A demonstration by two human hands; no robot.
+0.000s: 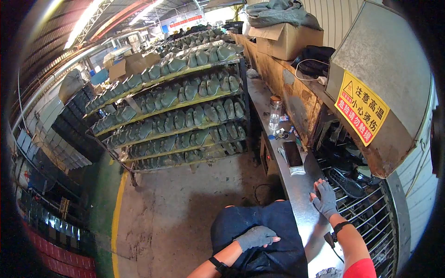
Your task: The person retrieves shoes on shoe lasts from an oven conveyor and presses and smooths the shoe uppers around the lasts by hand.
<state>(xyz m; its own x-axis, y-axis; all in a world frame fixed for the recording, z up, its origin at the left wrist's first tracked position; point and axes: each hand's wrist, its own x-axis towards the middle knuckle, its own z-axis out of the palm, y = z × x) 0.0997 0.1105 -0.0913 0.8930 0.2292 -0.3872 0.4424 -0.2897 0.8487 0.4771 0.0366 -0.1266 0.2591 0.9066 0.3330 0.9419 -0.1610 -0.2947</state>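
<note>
My left hand point(256, 238), in a grey fingerless glove, rests on the dark cloth point(278, 231) over my lap, its fingers curled together. What it may hold, if anything, is hidden. On the metal bench point(296, 187) lies my right hand point(324, 198), gloved the same way, with its fingers somewhat apart and nothing in them. Just beyond it a dark phone point(292, 154) lies on a pale cloth or packet point(297, 171). Right of my right hand, dark shoes point(345, 183) sit on a metal grate point(371, 222).
A clear bottle point(275, 113) stands farther along the bench. The rack point(242, 92) ahead holds several rows of grey-green shoe-shaped pieces. A metal hood point(384, 69) with a yellow warning sign point(361, 108) overhangs the right side. A cardboard box point(289, 41) sits behind.
</note>
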